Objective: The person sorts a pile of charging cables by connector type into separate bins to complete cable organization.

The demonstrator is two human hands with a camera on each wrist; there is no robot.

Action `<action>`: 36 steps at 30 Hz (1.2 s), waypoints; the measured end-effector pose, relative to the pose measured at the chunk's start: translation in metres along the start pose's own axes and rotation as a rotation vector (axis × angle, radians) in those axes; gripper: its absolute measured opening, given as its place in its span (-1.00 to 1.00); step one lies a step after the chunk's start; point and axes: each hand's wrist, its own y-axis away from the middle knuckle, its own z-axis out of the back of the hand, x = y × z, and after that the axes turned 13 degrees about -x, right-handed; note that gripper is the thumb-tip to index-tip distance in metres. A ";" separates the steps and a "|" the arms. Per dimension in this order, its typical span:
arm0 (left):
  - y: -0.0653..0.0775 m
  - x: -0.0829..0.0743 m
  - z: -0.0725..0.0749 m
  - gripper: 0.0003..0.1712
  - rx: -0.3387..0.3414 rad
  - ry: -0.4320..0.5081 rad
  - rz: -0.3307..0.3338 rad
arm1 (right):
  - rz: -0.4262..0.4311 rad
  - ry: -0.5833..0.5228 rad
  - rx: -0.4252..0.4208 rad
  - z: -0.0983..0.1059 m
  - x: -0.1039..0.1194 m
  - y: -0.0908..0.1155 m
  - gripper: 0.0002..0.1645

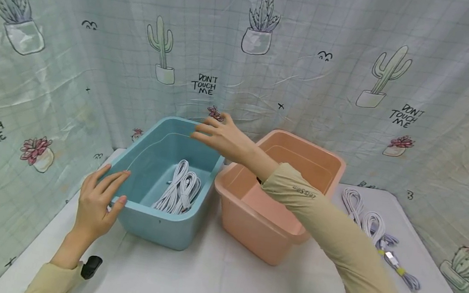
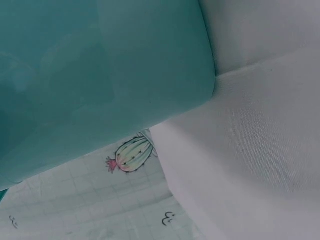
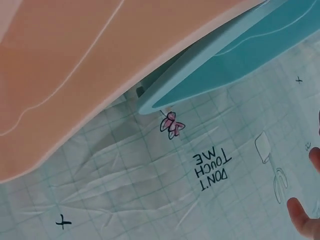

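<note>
A blue plastic bin (image 1: 155, 233) stands on the left of the table, and bundled white cables (image 1: 178, 191) lie on its floor. At its near left corner is my left hand (image 1: 96, 202), fingers spread and slightly bent at the rim; whether it bears on the rim cannot be told. Over the bin's far right corner hovers my right hand (image 1: 228, 138), its fingers loosely bent and holding nothing. In the right wrist view, fingertips (image 3: 302, 220) show at the right edge, apart from the blue bin (image 3: 200, 80). The left wrist view shows the bin's outer wall (image 2: 100, 75) but no fingers.
An orange bin (image 1: 250, 229) stands right of the blue one, under my right forearm. Beyond it, on the table's right side, lie coiled white cables (image 1: 372, 223) and a greyish cable bundle (image 1: 409, 280) with yellow ties. A printed curtain (image 1: 279, 83) hangs behind and around the table.
</note>
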 end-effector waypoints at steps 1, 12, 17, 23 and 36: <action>0.000 0.000 0.000 -0.30 -0.002 0.001 0.000 | -0.008 -0.017 -0.011 0.001 0.000 0.003 -0.50; 0.000 0.000 -0.001 -0.30 -0.008 0.004 0.002 | -0.114 -0.136 -0.110 0.019 -0.007 0.045 -0.63; 0.001 0.000 -0.001 -0.29 -0.006 0.004 0.007 | -0.121 -0.083 -0.157 0.026 -0.011 0.066 -0.64; 0.001 0.000 -0.001 -0.28 -0.013 0.011 0.007 | -0.149 -0.083 -0.187 0.032 -0.016 0.093 -0.60; -0.001 -0.001 -0.001 -0.32 -0.022 0.024 0.009 | -0.202 -0.106 -0.220 0.041 -0.021 0.147 -0.56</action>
